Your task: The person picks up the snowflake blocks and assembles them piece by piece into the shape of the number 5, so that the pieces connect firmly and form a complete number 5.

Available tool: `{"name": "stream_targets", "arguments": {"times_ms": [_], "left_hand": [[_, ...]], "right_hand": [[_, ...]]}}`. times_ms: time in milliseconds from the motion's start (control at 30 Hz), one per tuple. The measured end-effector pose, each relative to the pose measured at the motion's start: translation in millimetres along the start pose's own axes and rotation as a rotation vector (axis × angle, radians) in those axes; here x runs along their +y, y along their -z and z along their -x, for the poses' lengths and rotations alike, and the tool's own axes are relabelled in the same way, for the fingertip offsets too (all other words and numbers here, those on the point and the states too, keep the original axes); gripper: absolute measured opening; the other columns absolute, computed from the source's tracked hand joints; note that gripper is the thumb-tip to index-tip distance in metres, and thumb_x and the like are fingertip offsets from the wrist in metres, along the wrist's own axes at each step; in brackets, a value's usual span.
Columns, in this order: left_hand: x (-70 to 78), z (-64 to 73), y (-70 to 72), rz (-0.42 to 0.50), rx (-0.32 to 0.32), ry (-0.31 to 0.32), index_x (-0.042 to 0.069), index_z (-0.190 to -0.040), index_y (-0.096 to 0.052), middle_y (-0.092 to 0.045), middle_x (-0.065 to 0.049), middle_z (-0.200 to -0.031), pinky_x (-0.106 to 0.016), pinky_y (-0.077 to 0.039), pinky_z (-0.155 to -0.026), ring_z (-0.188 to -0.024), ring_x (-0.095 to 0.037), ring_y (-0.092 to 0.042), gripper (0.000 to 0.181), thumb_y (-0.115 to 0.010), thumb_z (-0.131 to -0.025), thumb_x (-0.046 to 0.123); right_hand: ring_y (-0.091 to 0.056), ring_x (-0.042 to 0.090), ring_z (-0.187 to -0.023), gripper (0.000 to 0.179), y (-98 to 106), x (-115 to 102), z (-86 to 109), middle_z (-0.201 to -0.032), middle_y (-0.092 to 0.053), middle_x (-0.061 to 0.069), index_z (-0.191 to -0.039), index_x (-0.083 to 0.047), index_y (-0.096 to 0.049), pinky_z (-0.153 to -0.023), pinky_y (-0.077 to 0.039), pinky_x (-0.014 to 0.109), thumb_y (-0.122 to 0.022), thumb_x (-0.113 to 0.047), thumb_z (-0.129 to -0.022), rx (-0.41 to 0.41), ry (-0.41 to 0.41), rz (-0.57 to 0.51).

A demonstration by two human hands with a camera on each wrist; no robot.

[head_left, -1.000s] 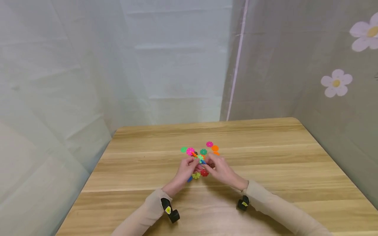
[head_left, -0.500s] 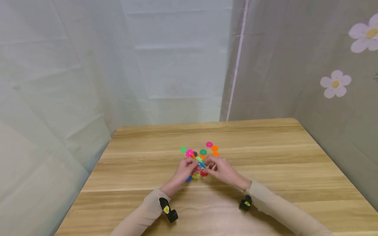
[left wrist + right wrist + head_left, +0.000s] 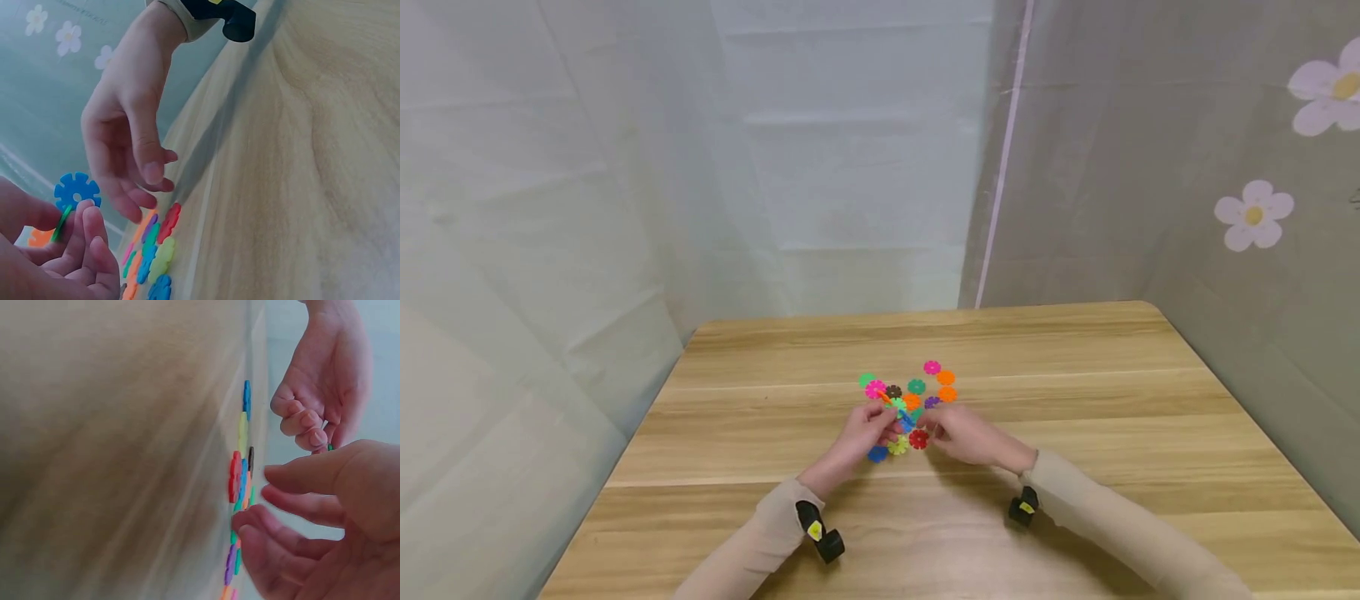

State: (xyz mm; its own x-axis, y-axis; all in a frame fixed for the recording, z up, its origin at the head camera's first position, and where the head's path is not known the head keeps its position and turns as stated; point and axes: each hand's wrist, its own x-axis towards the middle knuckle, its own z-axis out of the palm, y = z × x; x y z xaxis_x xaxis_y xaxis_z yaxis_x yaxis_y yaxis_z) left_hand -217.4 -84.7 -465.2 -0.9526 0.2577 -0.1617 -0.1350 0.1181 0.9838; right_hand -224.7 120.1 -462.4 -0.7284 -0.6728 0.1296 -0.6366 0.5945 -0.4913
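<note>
My left hand (image 3: 861,429) pinches a light green notched flower-shaped disc (image 3: 62,223) between thumb and fingers. Joined to it are a blue disc (image 3: 77,190) and an orange disc (image 3: 40,237); a pink disc (image 3: 876,389) appears at the far end of this held chain. My right hand (image 3: 968,435) hovers just right of the loose discs, holding nothing. Its fingers are loosely bent and its thumb stands apart from them (image 3: 300,531). Nearest to it lies a red disc (image 3: 918,439), with a purple disc (image 3: 932,402) partly hidden behind the hand.
Several more flower discs lie flat on the wooden table (image 3: 1075,400), among them a yellow-green one (image 3: 898,447), a dark blue one (image 3: 877,454), a brown one (image 3: 892,392) and a teal one (image 3: 916,387). Pale curtains (image 3: 850,167) hang behind the table.
My right hand has let go of the blue disc and drawn slightly away to the right. The left hand has shifted a little left with the joined discs.
</note>
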Motion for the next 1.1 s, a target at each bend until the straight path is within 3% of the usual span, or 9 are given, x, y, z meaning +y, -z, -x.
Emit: {"name": "stream_targets", "arguments": {"times_ms": [200, 367, 567, 900, 1100], "left_hand": [[1.6, 1.0, 3.0, -0.022, -0.026, -0.002, 0.002, -0.082, -0.055, -0.062, 0.001, -0.073, -0.02, -0.048, -0.062, -0.064, -0.006, -0.057, 0.019, -0.051, -0.099, 0.01], [0.3, 2.3, 4.6, -0.06, -0.036, -0.001, 0.001, -0.081, -0.058, -0.062, 0.004, -0.071, -0.02, -0.046, -0.06, -0.063, -0.006, -0.056, 0.02, -0.052, -0.099, 0.01], [-2.4, 1.6, 5.3, -0.058, -0.053, 0.016, -0.002, -0.086, -0.06, -0.062, 0.004, -0.071, -0.019, -0.047, -0.061, -0.063, -0.004, -0.056, 0.019, -0.052, -0.098, 0.01], [-3.9, 0.9, 7.4, -0.081, -0.056, 0.023, -0.005, -0.091, -0.061, -0.062, 0.004, -0.073, -0.021, -0.047, -0.063, -0.065, -0.005, -0.057, 0.019, -0.052, -0.098, 0.011], [-3.2, 1.9, 8.9, -0.065, -0.06, 0.034, -0.007, -0.093, -0.06, -0.063, 0.004, -0.073, -0.02, -0.047, -0.063, -0.065, -0.004, -0.057, 0.02, -0.053, -0.098, 0.011]], "right_hand": [[-0.059, 0.014, -0.075, 0.032, 1.3, -2.9, -4.8, -0.095, -0.07, 0.011, -0.115, 0.001, -0.066, -0.066, -0.05, 0.018, -0.064, 0.005, -0.083, -0.067, -0.03, 0.042], [-0.055, 0.012, -0.076, 0.028, 1.0, -6.4, -8.0, -0.093, -0.068, 0.007, -0.113, -0.003, -0.066, -0.068, -0.05, 0.021, -0.07, -0.004, -0.085, -0.106, -0.083, 0.061], [-0.05, 0.01, -0.07, 0.024, -3.4, -7.1, -11.3, -0.084, -0.063, 0.003, -0.105, -0.006, -0.065, -0.063, -0.045, 0.02, -0.075, -0.014, -0.084, -0.117, -0.111, 0.062], [-0.049, 0.012, -0.074, 0.022, -7.3, -3.1, -12.1, -0.086, -0.058, 0.003, -0.097, -0.006, -0.06, -0.064, -0.044, 0.021, -0.075, -0.007, -0.082, -0.102, -0.117, 0.025], [-0.049, 0.011, -0.072, 0.023, -7.4, -2.7, -9.1, -0.083, -0.058, 0.0, -0.093, -0.009, -0.055, -0.064, -0.044, 0.02, -0.074, -0.003, -0.081, -0.091, -0.109, -0.049]]}}
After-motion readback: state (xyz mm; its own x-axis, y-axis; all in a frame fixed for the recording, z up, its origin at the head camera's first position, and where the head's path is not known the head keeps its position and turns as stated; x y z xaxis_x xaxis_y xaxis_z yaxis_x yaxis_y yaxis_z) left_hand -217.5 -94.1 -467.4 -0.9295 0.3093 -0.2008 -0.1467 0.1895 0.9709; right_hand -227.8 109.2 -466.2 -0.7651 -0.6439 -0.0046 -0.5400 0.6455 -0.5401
